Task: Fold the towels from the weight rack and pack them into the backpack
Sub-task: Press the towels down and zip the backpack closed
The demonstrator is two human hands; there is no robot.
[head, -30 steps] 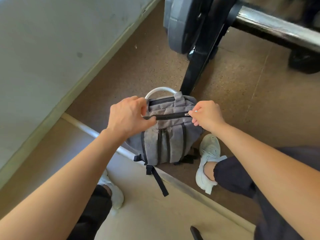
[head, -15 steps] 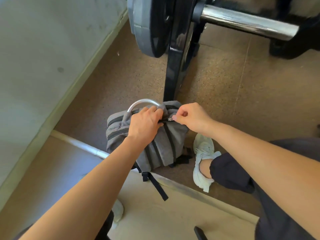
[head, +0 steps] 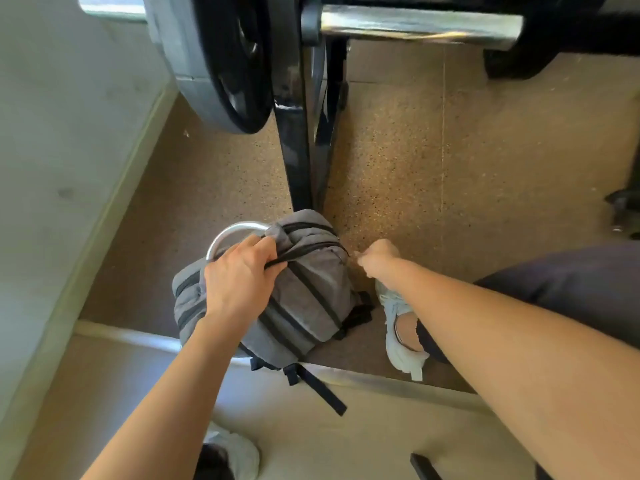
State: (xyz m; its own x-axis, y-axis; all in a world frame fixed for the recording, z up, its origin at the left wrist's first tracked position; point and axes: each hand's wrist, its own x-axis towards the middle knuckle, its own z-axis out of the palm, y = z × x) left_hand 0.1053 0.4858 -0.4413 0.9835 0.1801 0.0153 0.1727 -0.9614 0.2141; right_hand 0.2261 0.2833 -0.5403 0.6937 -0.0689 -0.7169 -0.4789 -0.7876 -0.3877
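Observation:
A grey backpack [head: 304,299] with black zips and straps stands on the speckled floor at the foot of the black weight rack [head: 301,150]. My left hand [head: 239,278] grips the fabric at the top of the backpack, beside its white curved handle [head: 228,233]. My right hand [head: 377,258] is at the pack's right edge, fingers pinched at the end of the zip; the pull itself is too small to make out. The zip looks closed along the top. No towel is in view.
A dark weight plate [head: 221,64] hangs on a chrome bar [head: 415,26] right above the pack. A pale wall [head: 69,133] runs along the left. A raised pale platform edge [head: 381,379] crosses the foreground. My white shoe [head: 401,334] stands right of the pack.
My right hand has drawn the zip pull from the middle of the pack to its right edge. My left hand keeps its grip on the top. The view has tilted up toward the rack.

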